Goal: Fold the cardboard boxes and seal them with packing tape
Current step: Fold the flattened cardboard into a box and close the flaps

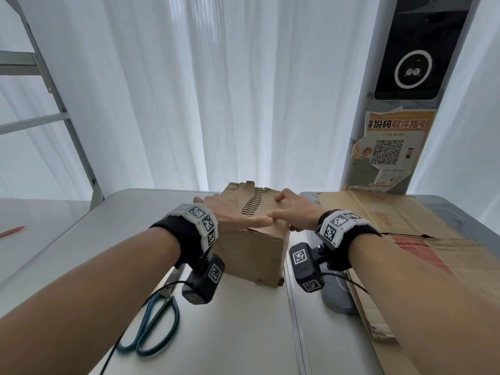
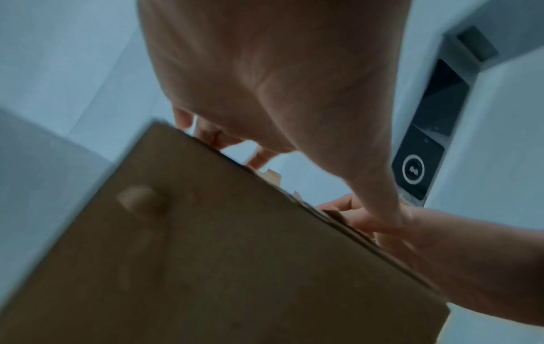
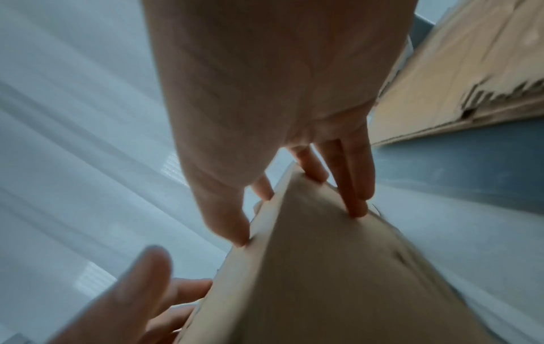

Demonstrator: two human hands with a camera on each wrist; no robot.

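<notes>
Pressing flat with straight fingers, the left hand (image 1: pixel 230 212) and right hand (image 1: pixel 295 212) sit on top of the small brown cardboard box (image 1: pixel 257 255) in the frame's middle, 1 at each side.

Your small brown cardboard box (image 1: pixel 257 253) stands folded on the white table, top flaps closed with a torn, ragged corrugated strip across them, while flattened cardboard sheets (image 1: pixel 422 239) lie just right.

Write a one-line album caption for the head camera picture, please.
Both hands, left and right, press the flaps of a small cardboard box on a grey table, scissors nearby.
</notes>
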